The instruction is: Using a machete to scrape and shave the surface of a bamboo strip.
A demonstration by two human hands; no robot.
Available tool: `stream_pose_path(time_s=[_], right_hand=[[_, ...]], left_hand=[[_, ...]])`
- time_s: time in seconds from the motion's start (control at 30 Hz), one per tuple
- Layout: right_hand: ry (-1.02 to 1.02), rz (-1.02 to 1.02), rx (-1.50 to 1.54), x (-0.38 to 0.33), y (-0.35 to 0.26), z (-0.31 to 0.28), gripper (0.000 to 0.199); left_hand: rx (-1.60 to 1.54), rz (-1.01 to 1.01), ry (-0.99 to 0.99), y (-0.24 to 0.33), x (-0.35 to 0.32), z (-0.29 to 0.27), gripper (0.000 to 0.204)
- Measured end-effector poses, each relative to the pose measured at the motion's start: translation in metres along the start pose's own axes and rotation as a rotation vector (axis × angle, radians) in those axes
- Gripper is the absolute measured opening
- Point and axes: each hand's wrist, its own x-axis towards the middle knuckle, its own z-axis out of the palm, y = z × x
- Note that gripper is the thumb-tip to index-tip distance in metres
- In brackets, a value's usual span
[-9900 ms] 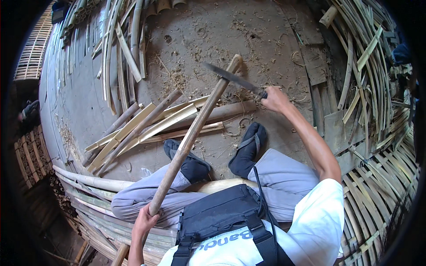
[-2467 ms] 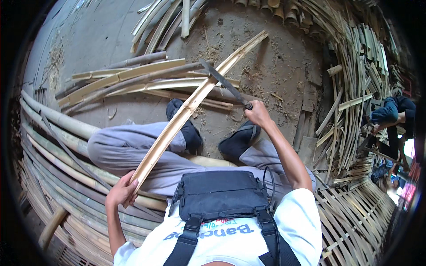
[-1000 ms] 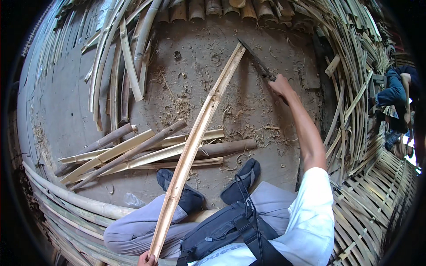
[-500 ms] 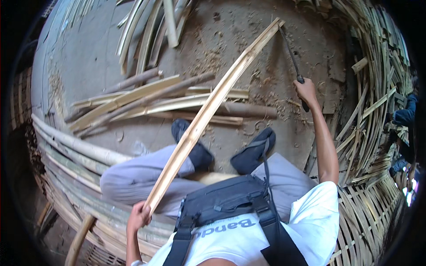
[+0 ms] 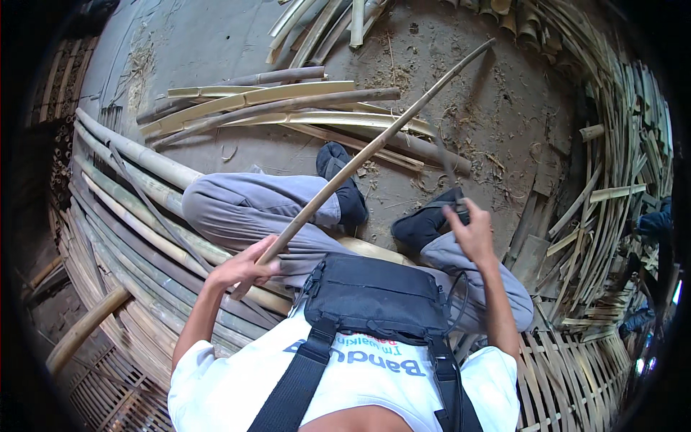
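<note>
My left hand [image 5: 248,266] grips the near end of a long bamboo strip [image 5: 353,168], its thumb and fingers closed round it. The strip slants up and away to the right, over my left leg and the floor, with a narrow brownish side showing. My right hand [image 5: 472,232] is closed on the dark handle of a knife [image 5: 446,164], above my right foot. The thin blade points away from me, slightly left, and is somewhat blurred. It stands to the right of the strip, apart from it.
Split bamboo pieces [image 5: 266,101] lie on the floor ahead, with shavings around them. Long bamboo poles [image 5: 144,162] run along my left. Piled thin strips [image 5: 619,165] and a woven bamboo lattice [image 5: 568,374] are at the right. A black pouch [image 5: 374,291] hangs on my front.
The knife has come from the strip's far end back toward me. The strip has turned from its pale inner face to a brownish side. My left hand has moved up and right.
</note>
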Motion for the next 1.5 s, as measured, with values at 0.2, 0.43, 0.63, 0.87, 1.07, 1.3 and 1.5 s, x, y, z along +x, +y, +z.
stream_pose_path(time_s=[0.2,0.43,0.63,0.87,1.07,1.3,1.5], right_hand=[[-0.102,-0.367,-0.175,0.004,-0.002,0.077,0.026],[-0.123,-0.002,-0.297,0.034,0.011,0.049,0.025],[-0.034,0.032,-0.332,0.031,0.030,0.037,0.025],[-0.046,-0.070,-0.346,0.011,0.017,0.042,0.023],[-0.070,0.030,-0.271,0.016,0.015,0.045,0.027],[-0.030,0.047,-0.275,0.031,0.033,0.047,0.026],[-0.042,0.037,-0.338,0.032,0.038,0.046,0.022]], left_hand=[[-0.163,-0.147,-0.037,-0.012,0.009,0.011,0.019],[0.231,-0.075,0.093,-0.026,0.027,0.030,0.018],[0.467,0.233,0.270,-0.028,0.024,0.051,0.017],[0.401,0.071,0.235,-0.015,0.023,0.057,0.023],[0.374,0.081,0.203,-0.023,0.033,0.047,0.011],[0.287,0.033,0.208,-0.015,0.040,0.051,0.017],[0.319,0.096,0.185,-0.032,0.041,0.046,0.016]])
